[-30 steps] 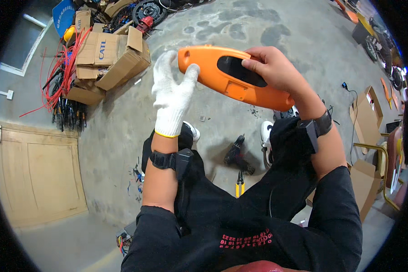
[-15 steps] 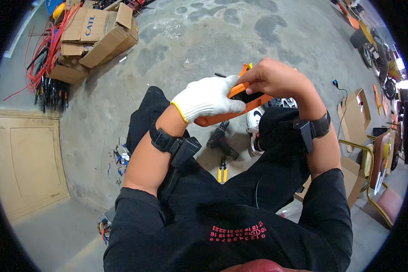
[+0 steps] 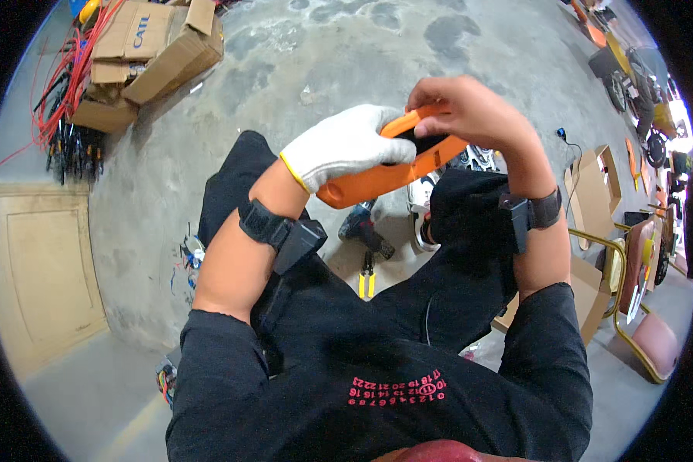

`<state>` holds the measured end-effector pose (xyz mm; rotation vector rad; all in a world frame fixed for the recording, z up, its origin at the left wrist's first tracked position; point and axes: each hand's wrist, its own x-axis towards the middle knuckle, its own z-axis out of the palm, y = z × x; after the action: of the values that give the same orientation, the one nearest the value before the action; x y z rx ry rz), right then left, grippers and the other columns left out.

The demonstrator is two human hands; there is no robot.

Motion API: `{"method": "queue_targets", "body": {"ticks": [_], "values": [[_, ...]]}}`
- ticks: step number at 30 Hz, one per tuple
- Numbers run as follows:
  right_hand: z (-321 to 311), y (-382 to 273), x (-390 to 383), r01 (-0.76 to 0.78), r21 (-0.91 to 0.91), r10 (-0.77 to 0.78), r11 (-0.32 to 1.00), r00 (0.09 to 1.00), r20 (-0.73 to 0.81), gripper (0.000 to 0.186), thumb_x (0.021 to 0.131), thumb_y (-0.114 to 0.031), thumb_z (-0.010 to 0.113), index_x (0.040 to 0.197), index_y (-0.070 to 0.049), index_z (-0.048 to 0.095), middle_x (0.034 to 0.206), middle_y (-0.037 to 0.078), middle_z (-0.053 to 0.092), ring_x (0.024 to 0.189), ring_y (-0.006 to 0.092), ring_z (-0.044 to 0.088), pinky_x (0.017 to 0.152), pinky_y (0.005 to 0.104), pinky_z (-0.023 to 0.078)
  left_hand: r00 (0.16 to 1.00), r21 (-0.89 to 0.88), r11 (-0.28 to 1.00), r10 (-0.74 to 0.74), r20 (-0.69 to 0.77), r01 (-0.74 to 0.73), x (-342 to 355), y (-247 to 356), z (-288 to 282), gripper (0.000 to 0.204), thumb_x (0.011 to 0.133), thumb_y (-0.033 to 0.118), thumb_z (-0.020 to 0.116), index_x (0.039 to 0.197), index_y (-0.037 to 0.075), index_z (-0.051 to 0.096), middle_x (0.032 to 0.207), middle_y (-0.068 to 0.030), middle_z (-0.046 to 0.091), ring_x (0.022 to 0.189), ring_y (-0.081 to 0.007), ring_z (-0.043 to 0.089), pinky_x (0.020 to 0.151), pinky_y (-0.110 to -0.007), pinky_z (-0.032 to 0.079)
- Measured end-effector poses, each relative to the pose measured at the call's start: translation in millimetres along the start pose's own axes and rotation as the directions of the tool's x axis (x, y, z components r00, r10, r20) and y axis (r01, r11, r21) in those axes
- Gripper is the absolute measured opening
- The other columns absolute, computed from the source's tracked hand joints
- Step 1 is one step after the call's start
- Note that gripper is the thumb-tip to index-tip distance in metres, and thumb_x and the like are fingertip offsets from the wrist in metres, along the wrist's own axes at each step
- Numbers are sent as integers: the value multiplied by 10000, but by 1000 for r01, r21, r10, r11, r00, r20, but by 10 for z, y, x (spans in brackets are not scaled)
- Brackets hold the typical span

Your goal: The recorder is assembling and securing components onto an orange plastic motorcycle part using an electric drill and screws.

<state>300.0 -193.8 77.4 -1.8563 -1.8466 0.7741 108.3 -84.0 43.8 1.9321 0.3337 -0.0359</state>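
Above my knees I hold an orange plastic casing, long and curved, with a dark hollow in its upper part. My left hand, in a white knit glove with a yellow cuff, is closed on its left side, the thumb over the near edge. My bare right hand grips the upper right rim, fingertips bent over it and partly hidden. Below the casing, a dark power drill lies on the floor between my legs. Yellow-handled pliers lie nearer to me.
Opened cardboard boxes stand at the far left beside red cables. To the right are a flattened carton, a cable with a black plug and a gold-framed chair. A wooden panel stands at the left.
The casing has turned in my hands, so more of its long orange side shows. My right hand has shifted slightly up and left. The whole view has shifted a little.
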Motion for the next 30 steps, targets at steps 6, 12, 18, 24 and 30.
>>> {"method": "queue_targets", "body": {"ticks": [6, 12, 18, 24, 30], "values": [[33, 58, 2, 8, 69, -1, 998, 995, -104, 191, 823, -99, 725, 991, -35, 663, 904, 148, 707, 851, 302, 680, 761, 377, 521, 991, 14, 993, -115, 62, 115, -68, 30, -81, 433, 912, 356, 647, 1171, 10, 640, 966, -44, 670, 866, -117, 573, 819, -291, 468], [54, 19, 25, 28, 180, -4, 983, 991, -133, 132, 875, 37, 642, 1003, 12, 619, 905, 62, 678, 894, 137, 645, 821, 283, 518, 998, -363, 930, -51, 32, 59, -121, -19, -109, 409, 977, 364, 575, 1121, -12, 648, 975, -11, 659, 900, -84, 564, 831, -259, 468], [62, -46, 48, -1, 381, 47, 925, 992, -113, 105, 872, 62, 639, 937, -3, 588, 911, 20, 648, 906, 97, 619, 855, 258, 506, 991, -387, 913, -130, 19, 127, -201, 73, -156, 389, 967, 341, 586, 1079, -21, 669, 964, -19, 672, 879, -89, 581, 805, -267, 479], [124, -73, 107, 38, 436, 55, 899, 979, -198, 211, 875, 66, 631, 852, -33, 447, 908, 42, 626, 897, 93, 590, 839, 250, 501, 990, -236, 963, -137, -22, 128, -187, 39, -197, 369, 954, 311, 611, 1075, -30, 678, 927, -19, 686, 832, -92, 598, 766, -269, 489], [197, -37, 173, 84, 503, 84, 860, 949, -303, 291, 861, 46, 628, 779, -73, 375, 766, 8, 540, 779, 90, 543, 700, 263, 475, 991, -330, 936, -130, -8, 121, -226, -2, -197, 350, 950, 294, 615, 1047, -35, 685, 917, -15, 687, 802, -86, 600, 740, -262, 493]]}}
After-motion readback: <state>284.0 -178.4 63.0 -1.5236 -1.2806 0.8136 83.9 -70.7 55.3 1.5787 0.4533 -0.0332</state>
